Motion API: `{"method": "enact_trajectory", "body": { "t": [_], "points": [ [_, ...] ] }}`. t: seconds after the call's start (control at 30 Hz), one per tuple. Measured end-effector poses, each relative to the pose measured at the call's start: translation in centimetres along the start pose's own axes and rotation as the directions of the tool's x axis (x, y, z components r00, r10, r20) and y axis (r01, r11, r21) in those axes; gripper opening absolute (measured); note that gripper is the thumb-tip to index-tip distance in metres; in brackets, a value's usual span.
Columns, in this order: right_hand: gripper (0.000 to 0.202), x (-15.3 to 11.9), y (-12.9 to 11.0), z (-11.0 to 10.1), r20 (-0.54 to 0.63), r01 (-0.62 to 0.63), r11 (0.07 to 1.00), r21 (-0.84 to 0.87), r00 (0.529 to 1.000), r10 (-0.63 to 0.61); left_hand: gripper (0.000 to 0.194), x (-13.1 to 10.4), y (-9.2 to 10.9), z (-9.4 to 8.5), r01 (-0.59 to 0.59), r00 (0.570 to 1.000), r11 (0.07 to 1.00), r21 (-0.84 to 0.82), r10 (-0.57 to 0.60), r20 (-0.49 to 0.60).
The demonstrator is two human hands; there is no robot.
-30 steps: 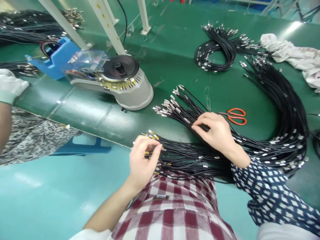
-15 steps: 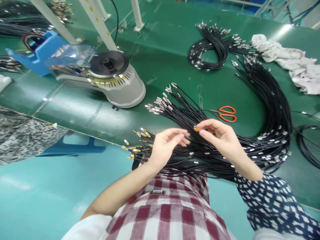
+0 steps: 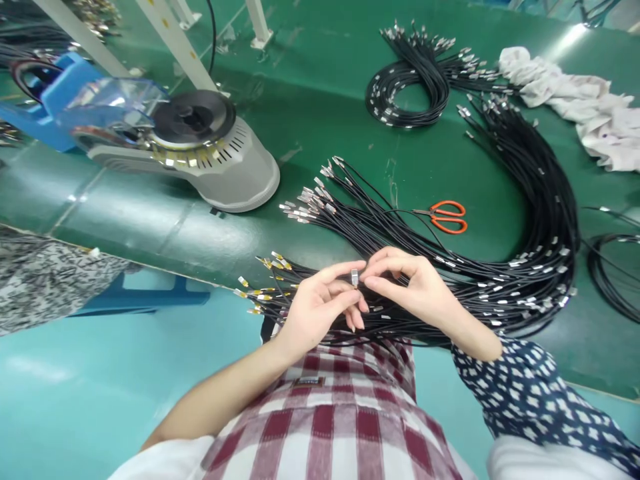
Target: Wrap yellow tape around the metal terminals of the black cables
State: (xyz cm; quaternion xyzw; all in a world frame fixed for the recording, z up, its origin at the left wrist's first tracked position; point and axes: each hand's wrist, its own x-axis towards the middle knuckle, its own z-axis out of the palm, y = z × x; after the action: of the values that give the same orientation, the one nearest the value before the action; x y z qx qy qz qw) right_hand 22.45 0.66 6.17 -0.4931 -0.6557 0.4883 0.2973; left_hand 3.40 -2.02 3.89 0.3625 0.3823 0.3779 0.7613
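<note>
My left hand (image 3: 320, 303) pinches a small silvery cable connector (image 3: 355, 277) between thumb and index finger, its other fingers curled below. From the right, my right hand (image 3: 413, 285) meets it, thumb and fingertips pressed together beside the connector. What those right fingertips hold is too small to make out. Beneath both hands runs a thick bundle of black cables (image 3: 500, 283) with white tags, curving away to the right. Some cable ends carry yellow bands (image 3: 267, 293) left of my left hand. Further back are bare metal connector ends (image 3: 313, 203).
Orange-handled scissors (image 3: 449, 217) lie behind the bundle. A grey label dispenser (image 3: 240, 167) with a black reel stands at left, near a blue tape holder (image 3: 65, 100). Behind are a coiled cable bundle (image 3: 410, 123) and white crumpled cloth (image 3: 565, 93). A blue stool (image 3: 145, 297) is below the table edge.
My right hand has moved left and the fingertips of both hands now meet at the connector. A small yellowish piece seen earlier at my right fingertips is hidden now. The view shifted slightly.
</note>
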Motion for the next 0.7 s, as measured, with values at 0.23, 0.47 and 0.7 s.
{"method": "enact_trajectory", "body": {
  "t": [0.23, 0.47, 0.7],
  "points": [
    [0.016, 0.4, 0.7, 1.1, 0.023, -0.045, 0.98, 0.194, 0.999, 0.042, 0.045, -0.1, -0.7, -0.4, -0.029, 1.0, 0.999, -0.023, 0.03, 0.009],
    [0.01, 0.6, 1.1, 2.9, 0.026, -0.122, 0.906, 0.406, 0.992, 0.123, 0.041, 0.0, -1.2, -0.3, -0.047, 0.999, 0.997, -0.065, 0.048, 0.01],
    [0.014, 0.2, 1.4, 1.3, -0.062, -0.125, 0.924, 0.361, 0.986, 0.157, 0.048, -0.1, -0.9, -0.4, -0.022, 1.0, 0.999, -0.048, 0.022, -0.004]
  ]
}}
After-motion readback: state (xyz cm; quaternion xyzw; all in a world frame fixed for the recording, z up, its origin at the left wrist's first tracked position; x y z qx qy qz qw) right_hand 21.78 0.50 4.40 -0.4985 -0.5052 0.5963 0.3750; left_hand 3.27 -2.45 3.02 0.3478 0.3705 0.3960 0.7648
